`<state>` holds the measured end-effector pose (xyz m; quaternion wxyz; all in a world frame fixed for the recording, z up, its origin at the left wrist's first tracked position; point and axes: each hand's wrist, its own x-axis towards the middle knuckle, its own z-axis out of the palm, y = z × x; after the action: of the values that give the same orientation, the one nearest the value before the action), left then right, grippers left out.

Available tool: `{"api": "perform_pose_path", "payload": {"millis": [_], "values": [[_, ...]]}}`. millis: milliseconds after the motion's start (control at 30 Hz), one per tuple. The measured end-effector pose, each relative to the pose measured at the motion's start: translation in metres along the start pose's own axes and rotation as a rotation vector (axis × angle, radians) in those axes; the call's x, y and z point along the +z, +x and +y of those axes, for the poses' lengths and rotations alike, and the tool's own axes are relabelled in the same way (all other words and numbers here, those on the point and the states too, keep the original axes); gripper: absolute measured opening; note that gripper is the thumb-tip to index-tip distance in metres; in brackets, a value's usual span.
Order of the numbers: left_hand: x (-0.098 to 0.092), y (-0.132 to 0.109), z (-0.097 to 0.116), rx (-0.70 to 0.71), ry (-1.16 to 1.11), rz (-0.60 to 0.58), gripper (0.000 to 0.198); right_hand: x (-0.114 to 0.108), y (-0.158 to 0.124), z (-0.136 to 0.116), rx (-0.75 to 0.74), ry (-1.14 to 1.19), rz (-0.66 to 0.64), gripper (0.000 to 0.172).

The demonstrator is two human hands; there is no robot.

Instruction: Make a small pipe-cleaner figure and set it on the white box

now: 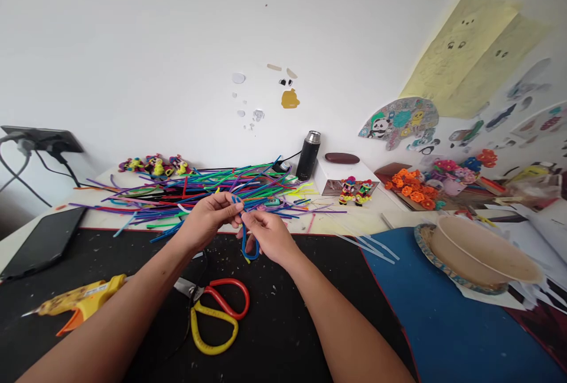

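Red-and-yellow-handled scissors (217,315) lie on the black desk (287,336), at six o'clock from the hands. The left hand (208,219) and right hand (271,235) each keep a narrow pinching grip on a blue pipe cleaner (244,246), whose bent loop hangs toward six o'clock between them, long axis roughly upright. A pile of coloured pipe cleaners (199,191) lies at twelve o'clock and a yellow glue gun (82,301) at eight, neither in the way.

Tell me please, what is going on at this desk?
A person holds a blue pipe cleaner with both hands: the left hand pinches its top, the right hand grips it beside, and a loop hangs below. Behind them lies a heap of coloured pipe cleaners. Scissors and a yellow glue gun lie untouched on the black mat.
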<state>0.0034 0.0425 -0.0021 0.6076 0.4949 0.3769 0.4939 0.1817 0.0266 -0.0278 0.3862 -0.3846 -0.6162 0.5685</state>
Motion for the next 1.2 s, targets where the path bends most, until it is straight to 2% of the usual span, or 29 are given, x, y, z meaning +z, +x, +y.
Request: {"api": "perform_pose_path", "payload": {"millis": [233,433,567,867,1200], "values": [[0.0042,0.0019,-0.0047,0.085,0.062,0.110,0.034,0.0016,-0.0048,-0.0044,-0.134,-0.364,0.073,0.033],[0.0028,0.0022,-0.0055,0.100,0.096,0.103,0.033,0.0034,-0.0069,-0.0083,-0.102,-0.558,0.098,0.028],[0.0027,0.0018,-0.0057,0.106,0.096,0.125,0.033,0.0028,-0.0070,-0.0067,-0.119,-0.524,0.045,0.029],[0.0040,0.0008,-0.0023,0.073,0.047,0.063,0.032,0.0019,-0.0076,-0.0053,-0.108,-0.422,-0.006,0.038],[-0.0047,0.0003,0.0025,0.057,0.106,0.041,0.032,0.0024,-0.0088,-0.0047,-0.080,-0.455,-0.049,0.041]]}}
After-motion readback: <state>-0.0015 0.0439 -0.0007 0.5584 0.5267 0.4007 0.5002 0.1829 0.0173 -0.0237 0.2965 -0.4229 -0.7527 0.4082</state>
